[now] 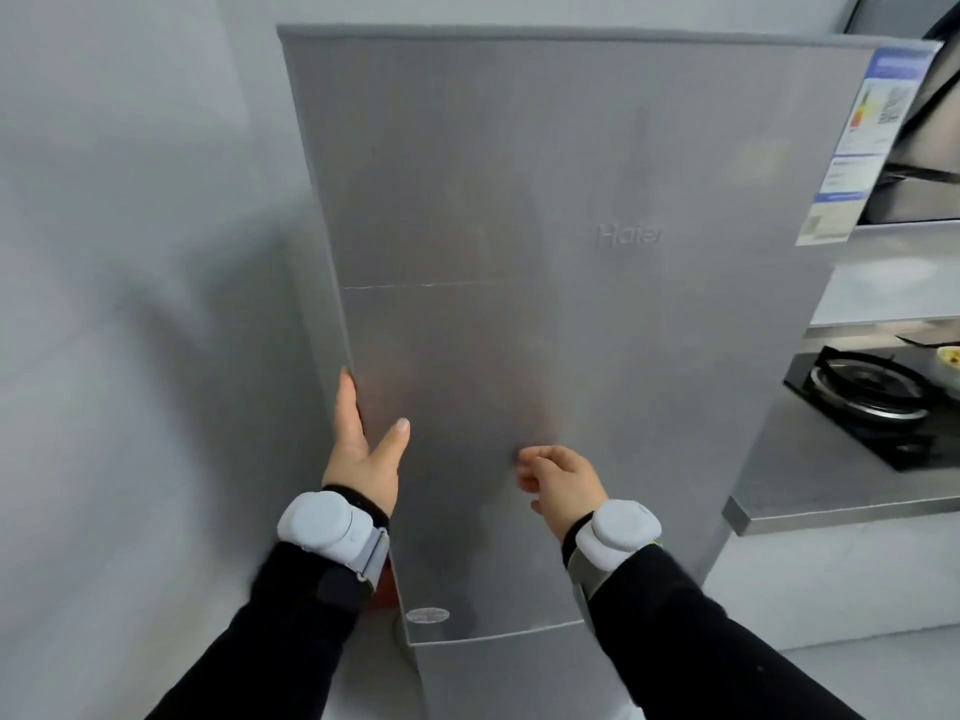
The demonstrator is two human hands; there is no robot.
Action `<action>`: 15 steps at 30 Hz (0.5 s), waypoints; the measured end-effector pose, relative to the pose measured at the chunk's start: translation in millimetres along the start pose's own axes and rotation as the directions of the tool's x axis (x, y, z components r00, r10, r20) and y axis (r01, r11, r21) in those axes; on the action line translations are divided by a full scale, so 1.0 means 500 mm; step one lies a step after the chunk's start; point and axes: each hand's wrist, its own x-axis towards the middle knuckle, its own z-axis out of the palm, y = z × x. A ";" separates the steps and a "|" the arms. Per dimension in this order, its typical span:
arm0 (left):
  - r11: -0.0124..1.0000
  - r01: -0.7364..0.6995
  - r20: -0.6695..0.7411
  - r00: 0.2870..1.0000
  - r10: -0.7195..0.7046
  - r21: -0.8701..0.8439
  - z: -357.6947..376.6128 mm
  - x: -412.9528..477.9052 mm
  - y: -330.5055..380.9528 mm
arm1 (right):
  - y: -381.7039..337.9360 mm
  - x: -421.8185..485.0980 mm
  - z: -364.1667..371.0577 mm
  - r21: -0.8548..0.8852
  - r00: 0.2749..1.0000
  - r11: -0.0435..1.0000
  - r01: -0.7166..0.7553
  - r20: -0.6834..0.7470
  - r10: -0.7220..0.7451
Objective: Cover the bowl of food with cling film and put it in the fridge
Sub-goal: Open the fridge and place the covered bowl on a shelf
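A matte grey wall (130, 252) is met by the fridge door (519, 174), flat brushed metal, whose left edge is gripped by the left hand (363, 444), thumb splayed. The right hand (561, 485) is loosely curled and empty. No bowl is held. A yellowish dish (950, 356) past the black hob (872, 402), at the steel counter's (810, 491) far right edge, may be it, so stowing is judged pending.

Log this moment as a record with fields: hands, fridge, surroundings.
left hand: grips the left edge of the fridge door, thumb on its front
right hand: loosely curled, holding nothing, close to the door front
door state: looks shut
carried: nothing in either hand
right of fridge: gas stove on a counter
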 end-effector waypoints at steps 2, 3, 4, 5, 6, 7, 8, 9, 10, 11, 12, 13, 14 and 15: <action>1.000 0.016 -0.010 1.000 -0.015 0.026 0.001 0.023 -0.005 | 0.001 0.017 0.013 0.014 1.000 1.000 -0.001 -0.004 0.001; 0.999 0.017 -0.013 1.000 -0.017 0.036 0.003 0.033 -0.009 | 0.001 0.026 0.020 0.020 1.000 1.000 0.004 -0.005 -0.004; 0.999 0.021 -0.018 1.000 -0.020 0.047 0.005 0.043 -0.013 | 0.002 0.038 0.025 0.016 1.000 1.000 0.013 -0.009 -0.013; 0.998 0.027 -0.020 0.999 -0.026 0.058 0.007 0.050 -0.015 | 0.001 0.048 0.028 0.008 1.000 1.000 0.020 -0.016 -0.020; 0.997 0.034 -0.027 0.999 -0.032 0.071 0.009 0.056 -0.016 | 0.001 0.057 0.030 0.001 0.999 1.000 0.024 -0.025 -0.024; 0.996 0.039 -0.036 0.999 -0.036 0.085 0.010 0.061 -0.018 | 0.000 0.065 0.031 0.005 0.999 1.000 0.028 -0.035 -0.028; 0.995 0.042 -0.044 0.998 -0.038 0.092 0.013 0.065 -0.020 | 0.001 0.073 0.030 0.013 0.998 0.999 0.037 -0.042 -0.036; 0.995 0.038 -0.048 0.998 -0.034 0.097 0.015 0.066 -0.023 | 0.002 0.078 0.030 0.020 0.998 0.999 0.046 -0.045 -0.045; 0.995 0.032 -0.055 0.998 -0.027 0.096 0.019 0.066 -0.025 | 0.005 0.080 0.028 0.027 0.998 0.998 0.054 -0.041 -0.053; 0.995 0.021 -0.066 0.998 -0.015 0.094 0.022 0.063 -0.025 | 0.006 0.082 0.028 0.033 0.998 0.998 0.061 -0.037 -0.060; 0.995 0.011 -0.082 0.997 -0.003 0.098 0.027 0.062 -0.023 | 0.008 0.084 0.028 0.042 0.997 0.997 0.070 -0.035 -0.069; 0.993 0.003 -0.099 0.995 0.008 0.114 0.031 0.061 -0.023 | 0.010 0.087 0.027 0.050 0.997 0.996 0.075 -0.033 -0.073; 0.990 -0.004 -0.111 0.994 0.020 0.138 0.035 0.061 -0.021 | 0.011 0.089 0.026 0.054 0.997 0.996 0.077 -0.032 -0.076; 0.986 -0.009 -0.120 0.992 0.029 0.164 0.041 0.060 -0.021 | 0.011 0.089 0.022 0.054 0.997 0.995 0.080 -0.028 -0.078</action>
